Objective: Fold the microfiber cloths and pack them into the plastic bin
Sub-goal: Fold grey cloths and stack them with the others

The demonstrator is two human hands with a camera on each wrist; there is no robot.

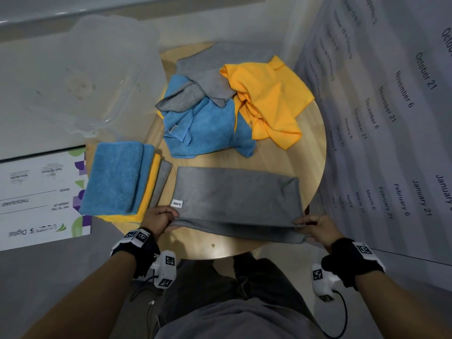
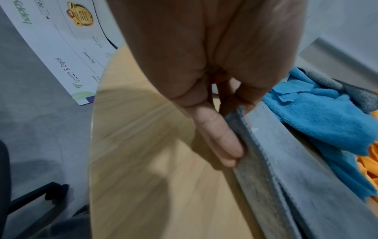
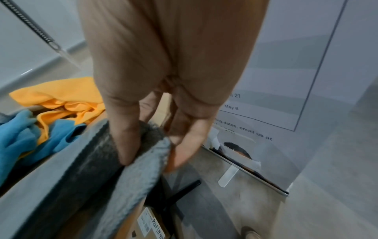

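The person is standing at a round wooden worktop (image 1: 310, 143) and is holding a grey cloth (image 1: 234, 192) by its two near corners, the cloth lying flat in a long folded band across the near side of the worktop. The left hand (image 1: 160, 220) is pinching the left near corner, its grip closed on the doubled edge, thumb (image 2: 216, 132) pressing against the grey layers in the left wrist view. The right hand (image 1: 315, 228) is grasping the right near corner the same way, with a finger (image 3: 126, 137) lying over the thick folded edge in the right wrist view. A small white label (image 1: 177, 203) is showing on the cloth near the left hand. Just left of the cloth a stack of folded cloths (image 1: 119, 182) is sitting, blue on top, with yellow and grey edges showing beside it. Farther back a loose heap of blue, grey and orange cloths (image 1: 227, 104) is lying crumpled. The clear plastic bin (image 1: 88, 77) is standing at the far left, beyond the folded stack.
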